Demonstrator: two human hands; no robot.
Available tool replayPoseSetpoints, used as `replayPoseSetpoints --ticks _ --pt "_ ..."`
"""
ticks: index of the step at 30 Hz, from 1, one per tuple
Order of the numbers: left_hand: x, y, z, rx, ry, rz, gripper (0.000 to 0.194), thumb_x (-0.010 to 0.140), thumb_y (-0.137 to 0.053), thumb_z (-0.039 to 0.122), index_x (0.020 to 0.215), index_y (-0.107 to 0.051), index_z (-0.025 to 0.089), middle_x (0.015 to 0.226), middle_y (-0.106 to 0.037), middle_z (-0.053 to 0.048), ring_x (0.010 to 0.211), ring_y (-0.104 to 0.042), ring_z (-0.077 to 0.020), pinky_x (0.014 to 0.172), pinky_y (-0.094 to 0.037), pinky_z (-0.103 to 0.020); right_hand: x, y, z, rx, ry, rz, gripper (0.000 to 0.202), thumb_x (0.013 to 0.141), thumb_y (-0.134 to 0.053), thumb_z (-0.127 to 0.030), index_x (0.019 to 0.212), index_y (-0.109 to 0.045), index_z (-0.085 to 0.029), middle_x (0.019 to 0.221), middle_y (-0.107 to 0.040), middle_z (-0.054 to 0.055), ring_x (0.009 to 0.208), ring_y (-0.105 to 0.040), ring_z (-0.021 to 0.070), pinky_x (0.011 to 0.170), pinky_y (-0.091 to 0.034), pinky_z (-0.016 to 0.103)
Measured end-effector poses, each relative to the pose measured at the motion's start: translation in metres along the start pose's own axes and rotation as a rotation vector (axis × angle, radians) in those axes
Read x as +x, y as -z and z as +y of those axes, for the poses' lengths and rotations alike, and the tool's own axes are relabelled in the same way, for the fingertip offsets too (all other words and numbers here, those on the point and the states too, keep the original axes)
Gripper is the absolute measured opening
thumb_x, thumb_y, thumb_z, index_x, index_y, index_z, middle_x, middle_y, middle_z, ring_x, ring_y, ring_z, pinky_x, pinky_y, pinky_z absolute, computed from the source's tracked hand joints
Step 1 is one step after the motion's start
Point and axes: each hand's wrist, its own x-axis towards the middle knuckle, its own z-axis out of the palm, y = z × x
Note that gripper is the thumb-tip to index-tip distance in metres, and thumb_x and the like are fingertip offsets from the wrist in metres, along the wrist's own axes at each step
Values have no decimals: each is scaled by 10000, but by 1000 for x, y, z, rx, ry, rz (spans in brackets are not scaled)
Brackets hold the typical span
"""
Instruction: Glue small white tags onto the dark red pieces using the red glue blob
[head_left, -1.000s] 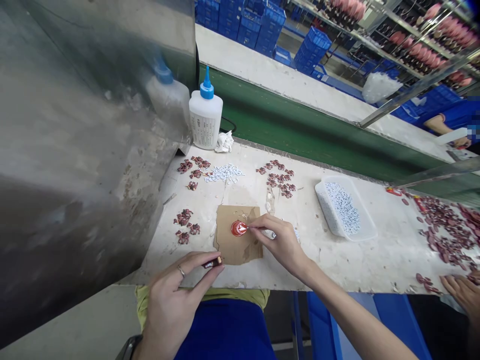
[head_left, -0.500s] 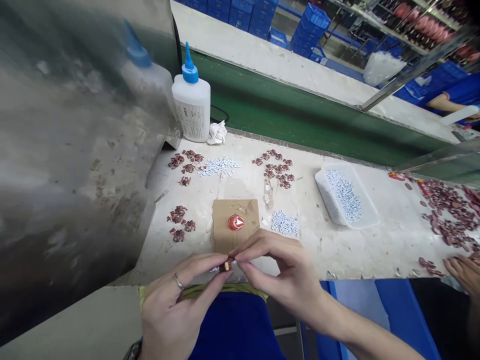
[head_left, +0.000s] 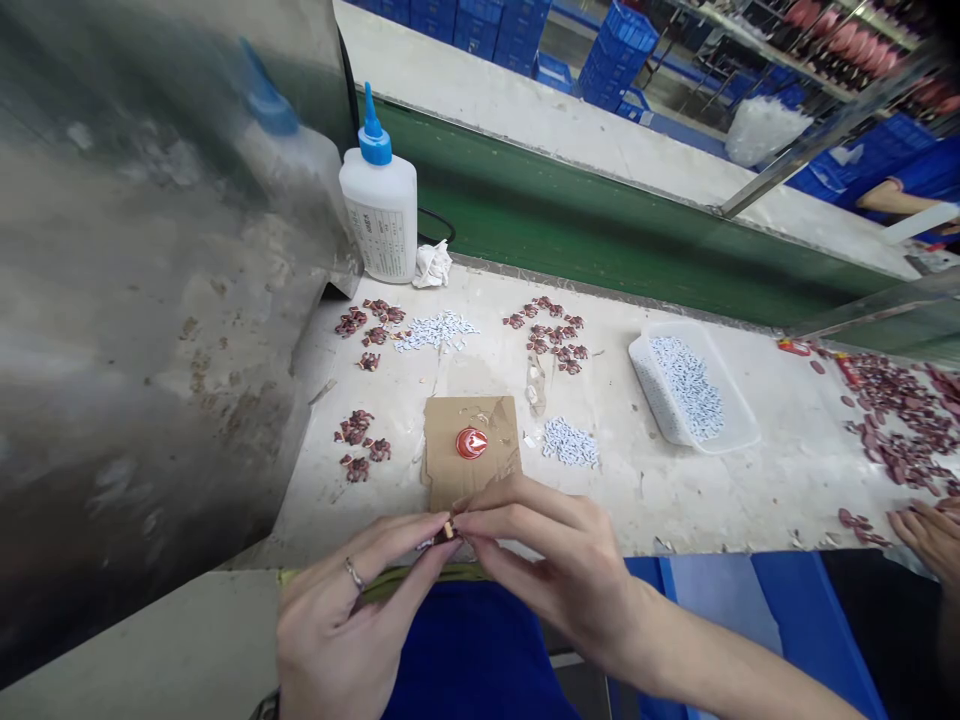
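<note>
Between thumb and fingertips, my left hand [head_left: 349,605] pinches a small dark-brown piece [head_left: 445,533] with a tan face and a bit of white at its left end. My right hand [head_left: 559,560] has its thumb and fingertips closed at the right end of that piece; whatever lies inside this pinch is hidden. Just beyond the hands lies a cardboard sheet [head_left: 444,480], with a round red cap-like thing [head_left: 472,442] showing a white mark. Right of the cardboard is a pile of tiny white-blue pieces [head_left: 570,443].
Small brown figure-like parts [head_left: 360,428] lie in groups, beside another white-blue pile [head_left: 437,331]. A glue-type bottle [head_left: 384,220] stands near crumpled tissue [head_left: 433,265]. A plastic tub [head_left: 739,425] holds white-blue pieces. Brown pieces [head_left: 892,420] and another person's hand [head_left: 926,535] are at right. A metal panel [head_left: 165,330] borders the left.
My right fingertips have moved slightly left, closer onto the brown piece. The small white bit seen at them before is now covered. My left hand keeps its pinch.
</note>
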Motion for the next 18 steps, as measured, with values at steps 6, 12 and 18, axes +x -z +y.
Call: replayPoseSetpoints --ticks 6,12,18 --pt "2 -2 4 -50 16 9 177 850 -781 208 974 -737 327 965 -773 173 785 -735 16 863 -551 1 -4 4 -1 -270 265 12 211 1000 -578 -29 1190 -669 -47 1040 -752 146 938 -732 194 789 -631 278" --pt "10 -4 10 -94 119 35 183 832 -801 272 977 -760 375 928 -780 164 752 -753 -29 827 -595 -48 -1 11 -3 -66 39 65 331 966 -627 -36 1280 -644 -138 1122 -716 102 1006 -716 165 860 -633 272" --pt "17 -3 7 -57 117 -30 267 878 -758 296 1115 -705 406 1004 -775 190 860 -767 -28 876 -573 -48 10 12 -3 343 -273 35 348 936 -739 -160 1268 -674 -242 1154 -735 36 1056 -720 151 957 -620 302"
